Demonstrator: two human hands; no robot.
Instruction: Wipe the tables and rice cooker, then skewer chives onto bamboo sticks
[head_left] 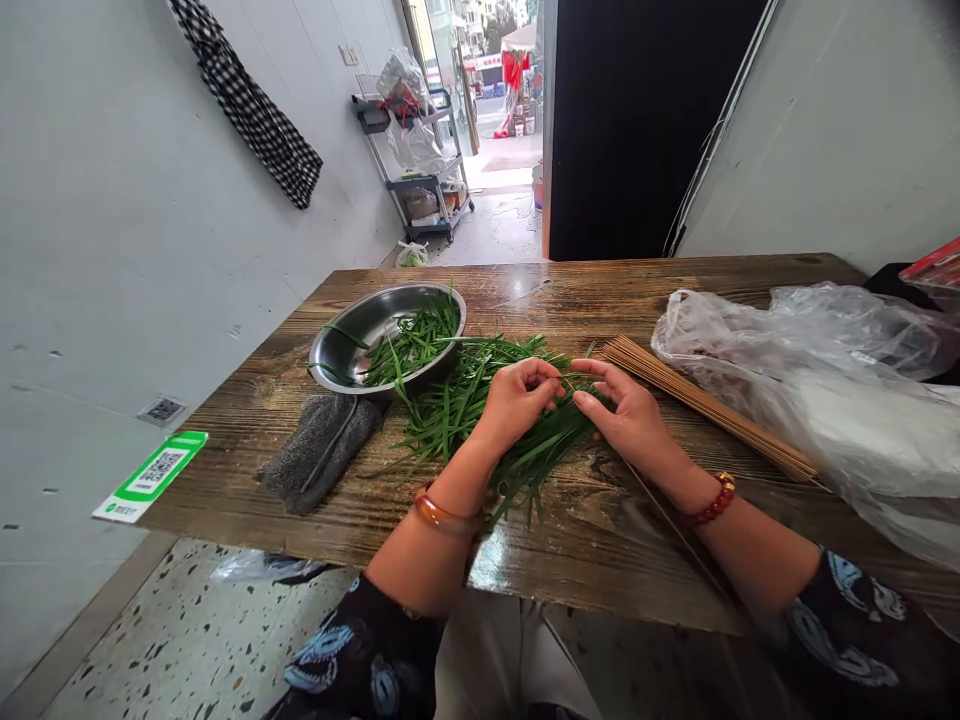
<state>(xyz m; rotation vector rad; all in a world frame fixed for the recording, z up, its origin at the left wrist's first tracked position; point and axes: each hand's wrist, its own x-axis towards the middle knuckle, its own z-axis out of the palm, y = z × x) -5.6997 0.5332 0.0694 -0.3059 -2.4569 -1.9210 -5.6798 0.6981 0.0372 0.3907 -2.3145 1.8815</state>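
My left hand (521, 393) is closed in a pinch above a heap of long green chive-like leaves (450, 410). What lies between its fingertips is too small to make out. Just to its right, my right hand (626, 412) curls with thumb and forefinger a little apart around a thin skewer (667, 515). The skewer runs beneath the palm toward the table's front edge, and a thin yellowish tip shows between the two hands. Behind the heap on the left, more cut leaves lie in a steel bowl (337, 350). A bundle of thin brown skewers (705, 405) rests right of my right hand.
A dark grey cloth (319, 455) lies in front of the bowl on the wooden table (585, 300). Clear plastic bags (847, 390) cover the right side. A green QR card (154, 475) sits at the left edge. Beyond the table stands a cart (420, 180) by a doorway.
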